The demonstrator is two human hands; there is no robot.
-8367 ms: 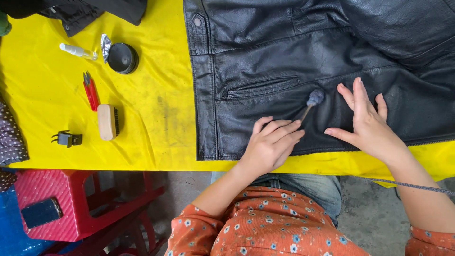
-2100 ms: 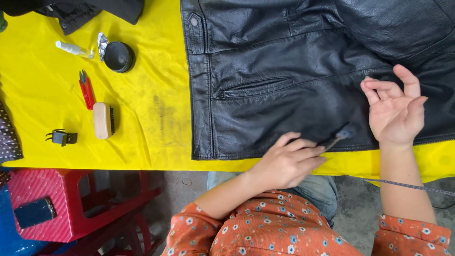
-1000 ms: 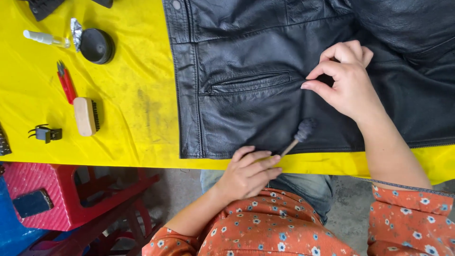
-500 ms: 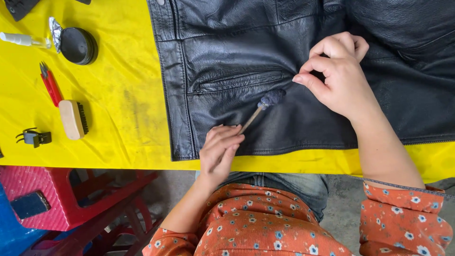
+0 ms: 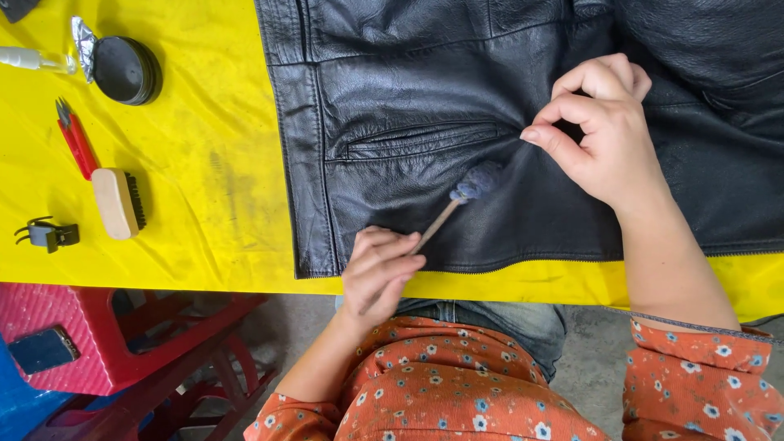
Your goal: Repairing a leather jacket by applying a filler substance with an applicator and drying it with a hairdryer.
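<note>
A black leather jacket (image 5: 425, 90) lies spread on a yellow cloth (image 5: 212, 204). My left hand (image 5: 380, 269) sits at the jacket's lower hem, closed on the thin wooden handle of a small round dauber brush (image 5: 476, 181). The brush's dark fuzzy head rests on the leather just below the right end of the slit pocket (image 5: 416, 140). My right hand (image 5: 604, 131) is on the jacket to the right of the pocket, thumb and fingers pinching the leather there.
On the yellow cloth at left lie a round black polish tin (image 5: 124, 69) with foil, a small white tube (image 5: 28, 59), a red tool (image 5: 75, 143), a wooden brush (image 5: 118, 202) and a black clip (image 5: 47, 235). A red stool (image 5: 106, 343) stands below the table edge.
The brush head has gone from the jacket's hem up to just under the pocket. My right hand moved left and closed into a pinch beside the pocket. The view has shifted.
</note>
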